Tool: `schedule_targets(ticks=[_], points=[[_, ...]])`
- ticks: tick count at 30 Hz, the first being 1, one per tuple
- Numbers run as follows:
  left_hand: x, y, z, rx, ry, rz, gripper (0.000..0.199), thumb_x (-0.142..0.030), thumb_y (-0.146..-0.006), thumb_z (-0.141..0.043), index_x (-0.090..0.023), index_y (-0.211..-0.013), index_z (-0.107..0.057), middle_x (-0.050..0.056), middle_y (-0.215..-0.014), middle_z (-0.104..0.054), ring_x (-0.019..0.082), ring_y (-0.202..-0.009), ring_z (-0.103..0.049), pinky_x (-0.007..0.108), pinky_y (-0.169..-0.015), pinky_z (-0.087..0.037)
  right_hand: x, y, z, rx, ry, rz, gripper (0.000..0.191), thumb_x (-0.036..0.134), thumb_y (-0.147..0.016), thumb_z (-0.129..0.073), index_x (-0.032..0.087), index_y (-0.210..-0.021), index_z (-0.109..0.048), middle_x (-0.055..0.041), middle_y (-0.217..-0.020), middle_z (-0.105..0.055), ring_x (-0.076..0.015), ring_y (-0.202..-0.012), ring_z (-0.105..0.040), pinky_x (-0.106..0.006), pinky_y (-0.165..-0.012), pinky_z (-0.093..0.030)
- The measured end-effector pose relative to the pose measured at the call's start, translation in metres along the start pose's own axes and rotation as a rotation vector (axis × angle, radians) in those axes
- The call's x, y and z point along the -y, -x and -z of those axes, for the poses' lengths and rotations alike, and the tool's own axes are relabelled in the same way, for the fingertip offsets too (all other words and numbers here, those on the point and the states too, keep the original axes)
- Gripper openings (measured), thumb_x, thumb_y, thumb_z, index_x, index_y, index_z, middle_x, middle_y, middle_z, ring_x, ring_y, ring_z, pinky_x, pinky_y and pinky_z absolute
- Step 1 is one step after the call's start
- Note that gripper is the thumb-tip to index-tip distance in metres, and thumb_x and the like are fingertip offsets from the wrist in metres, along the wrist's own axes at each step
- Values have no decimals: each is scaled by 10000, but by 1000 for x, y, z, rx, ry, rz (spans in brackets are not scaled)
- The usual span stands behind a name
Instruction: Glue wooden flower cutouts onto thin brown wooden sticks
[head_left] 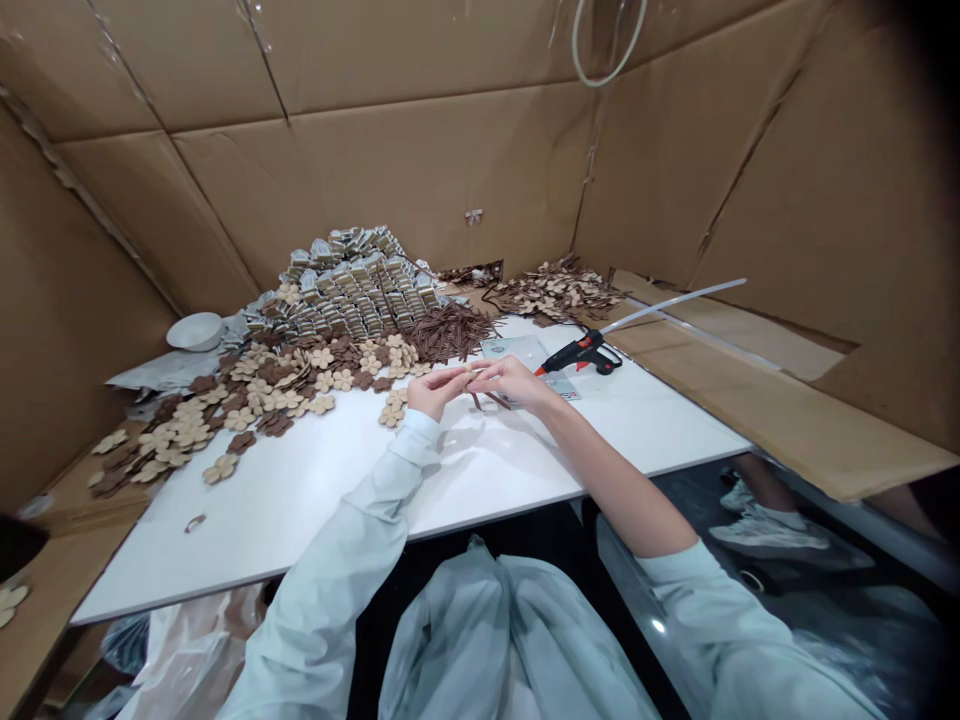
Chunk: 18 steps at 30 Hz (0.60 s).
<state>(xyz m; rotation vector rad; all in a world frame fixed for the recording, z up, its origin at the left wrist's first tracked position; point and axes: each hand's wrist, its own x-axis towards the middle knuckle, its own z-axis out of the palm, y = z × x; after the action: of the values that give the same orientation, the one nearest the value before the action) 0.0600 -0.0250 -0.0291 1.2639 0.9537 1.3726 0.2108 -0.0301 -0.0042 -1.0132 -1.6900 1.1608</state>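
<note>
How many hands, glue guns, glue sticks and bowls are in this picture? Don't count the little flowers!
Left hand and right hand: 2
Hot glue gun: 1
Long white glue stick: 1
White bowl: 1
Total: 5

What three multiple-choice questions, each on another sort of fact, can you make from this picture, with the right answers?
1. Where does the glue gun lie? A) In the bowl B) On the white table C) On the floor
2. What colours have the flower cutouts? A) Red and blue B) Green and white C) Beige and dark brown
3. How are the left hand and right hand? A) Together, raised above the table B) Flat and far apart C) Inside a bag

1 B: it lies on the tabletop, right of the hands.
2 C: both shades lie heaped left of the hands.
3 A: they meet over the white surface.
</note>
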Motion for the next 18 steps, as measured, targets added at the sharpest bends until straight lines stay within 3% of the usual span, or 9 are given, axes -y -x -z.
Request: schedule_targets(ticks=[4,9,14,18], points=[[4,0,-1,-22,-17,-24,359,-306,-457,-741,-110,-750,-675,76,-744,-666,191,-731,-609,338,-736,-484,-9,-5,-1,-7,55,49,155,285,-549,-672,141,-605,-688,-81,-958,-608,-201,-860,-551,-317,-807,-380],[4,-2,-1,-64,114,77,678,-267,-407,-769,-109,-1036,-568,39,-667,-647,160,-634,-607,337,-670,-494,-15,-7,-4,-51,151,46,138,278,-562,-661,144,-585,-685,-84,-918,-615,-209,-898,-544,-310,-816,-370],[4,-8,1,-64,134,172,547,-292,-318,-784,-83,-798,-628,43,-653,-643,151,-613,-597,336,-697,-483,-21,-8,-7,-78,274,77,199,342,-595,-641,154,-632,-694,-82,-930,-607,-194,-864,-555,-301,-798,-375],[6,-11,4,-28,141,181,496,-313,-324,-779,-100,-742,-620,50,-672,-650,169,-654,-605,344,-697,-480,-26,-10,-7,-134,352,98,203,350,-587,-650,154,-617,-691,-81,-908,-603,-184,-827,-561,-294,-773,-385]])
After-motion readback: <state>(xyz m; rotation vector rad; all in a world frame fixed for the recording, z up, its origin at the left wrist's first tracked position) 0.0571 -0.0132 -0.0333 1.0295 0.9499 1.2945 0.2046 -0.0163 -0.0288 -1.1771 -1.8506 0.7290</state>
